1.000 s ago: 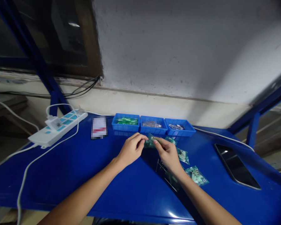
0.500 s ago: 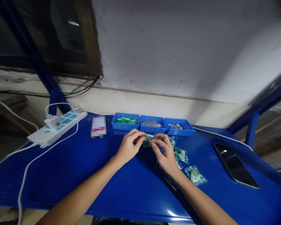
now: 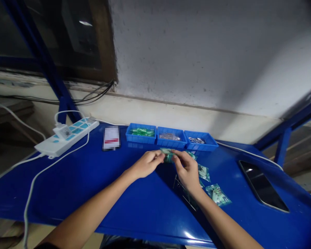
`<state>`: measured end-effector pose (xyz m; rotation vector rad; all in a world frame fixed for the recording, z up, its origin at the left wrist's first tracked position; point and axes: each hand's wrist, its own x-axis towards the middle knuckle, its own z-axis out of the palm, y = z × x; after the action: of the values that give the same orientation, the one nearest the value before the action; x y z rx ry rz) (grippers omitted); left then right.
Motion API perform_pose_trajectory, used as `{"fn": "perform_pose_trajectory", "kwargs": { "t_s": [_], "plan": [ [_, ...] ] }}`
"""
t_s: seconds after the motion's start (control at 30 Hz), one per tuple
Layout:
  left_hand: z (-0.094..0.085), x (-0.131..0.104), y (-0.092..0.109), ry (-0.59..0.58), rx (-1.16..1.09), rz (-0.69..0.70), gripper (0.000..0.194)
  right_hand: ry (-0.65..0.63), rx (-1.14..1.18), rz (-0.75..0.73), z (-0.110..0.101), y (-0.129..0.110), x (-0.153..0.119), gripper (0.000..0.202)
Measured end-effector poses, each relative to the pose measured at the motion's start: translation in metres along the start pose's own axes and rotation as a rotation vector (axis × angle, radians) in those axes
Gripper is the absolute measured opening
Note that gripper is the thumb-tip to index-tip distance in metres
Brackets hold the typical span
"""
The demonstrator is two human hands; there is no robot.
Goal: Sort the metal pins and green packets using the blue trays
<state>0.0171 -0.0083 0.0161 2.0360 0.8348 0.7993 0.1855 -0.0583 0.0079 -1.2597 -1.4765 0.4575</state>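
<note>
Power strip [image 3: 74, 135], left of frame: white, light-blue socket faces, one white adapter [image 3: 62, 132] plugged in, white cable looping forward over the blue worktop [image 3: 134, 207].

Card-like item [image 3: 111, 138], left of centre: flat, white with a red band, pixelated.

Left tray [image 3: 140, 139], centre: blue, bright green pieces inside.

Left hand [image 3: 151, 162], centre: fingers bent, thumb and forefinger pinching the near edge of the packet.

Packet [image 3: 168, 157], centre of frame, between both hands and below the middle tray: small, clear glossy film with a green tint, pale slender pieces showing through; partly covered by fingers, closure too small to make out.

Middle tray [image 3: 171, 143]: blue, dull pinkish-grey contents.

Right hand [image 3: 183, 165]: thumb and curled fingers grasping the packet's right side.

Thin metal pieces [image 3: 189, 203], beneath the right wrist, in shadow.

Right tray [image 3: 203, 147]: blue, shiny metal pieces.

Filled packets [image 3: 218, 194], right of the right hand: green-tinted, pale and dark pieces inside, lying flat.

Phone [image 3: 264, 186], far right: black screen, laid slantwise.
</note>
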Motion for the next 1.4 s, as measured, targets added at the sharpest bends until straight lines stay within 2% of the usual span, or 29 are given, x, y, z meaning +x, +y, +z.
{"fn": "perform_pose_trajectory", "kwargs": {
  "t_s": [0.07,0.13,0.2,0.27,0.37,0.43,0.47,0.53,0.6,0.7,0.77,0.83,0.93,1.0,1.13,1.23,1.33,1.4],
  "plan": [
    [0.004,0.002,-0.004,0.06,-0.165,-0.099,0.046,-0.019,-0.053,-0.107,-0.001,-0.003,-0.002,0.022],
    [0.006,0.004,-0.006,0.115,-0.27,-0.111,0.035,-0.05,-0.069,-0.171,0.0,-0.004,-0.003,0.026],
    [0.004,0.005,-0.007,0.186,-0.249,-0.067,0.026,-0.087,-0.086,-0.2,0.002,-0.003,-0.003,0.028],
    [-0.006,0.007,-0.007,0.329,-0.067,0.021,0.023,-0.095,-0.1,-0.185,0.004,-0.001,-0.003,0.028],
    [-0.037,0.018,-0.007,0.596,0.361,0.187,0.021,-0.041,-0.127,-0.141,0.003,0.001,-0.001,0.024],
    [-0.058,0.03,-0.009,0.747,0.598,0.196,0.023,0.015,-0.143,-0.127,0.001,0.003,0.001,0.019],
    [-0.066,0.035,-0.011,0.775,0.681,0.179,0.024,0.036,-0.142,-0.124,0.0,0.004,0.002,0.019],
    [-0.073,0.044,-0.018,0.691,0.782,0.167,0.028,0.058,-0.134,-0.123,-0.004,0.005,0.004,0.02],
    [-0.065,0.044,-0.025,0.573,0.787,0.142,0.029,0.048,-0.133,-0.133,-0.007,0.008,0.006,0.022],
    [-0.037,0.033,-0.034,0.462,0.715,0.121,0.023,0.012,-0.142,-0.141,-0.011,0.011,0.009,0.023],
    [-0.016,0.024,-0.033,0.315,0.679,0.149,0.02,-0.015,-0.156,-0.128,-0.013,0.013,0.011,0.023],
    [0.004,0.017,-0.029,0.25,0.66,0.135,0.023,-0.05,-0.183,-0.109,-0.013,0.015,0.013,0.023],
    [0.024,0.014,-0.024,0.235,0.69,0.057,0.032,-0.109,-0.23,-0.089,-0.011,0.017,0.014,0.021],
    [0.03,0.014,-0.024,0.184,0.716,0.03,0.035,-0.144,-0.265,-0.083,-0.009,0.018,0.014,0.02],
    [0.025,0.014,-0.03,0.149,0.678,-0.031,0.039,-0.164,-0.307,-0.076,-0.006,0.021,0.013,0.017],
    [0.017,0.018,-0.035,0.174,0.514,-0.097,0.044,-0.156,-0.307,-0.064,-0.006,0.022,0.012,0.017],
    [0.014,0.023,-0.035,0.256,0.305,-0.14,0.033,-0.16,-0.307,-0.045,-0.006,0.02,0.012,0.019],
    [0.015,0.023,-0.031,0.34,0.214,-0.093,0.024,-0.166,-0.3,-0.023,-0.005,0.017,0.011,0.022]
  ]
}}
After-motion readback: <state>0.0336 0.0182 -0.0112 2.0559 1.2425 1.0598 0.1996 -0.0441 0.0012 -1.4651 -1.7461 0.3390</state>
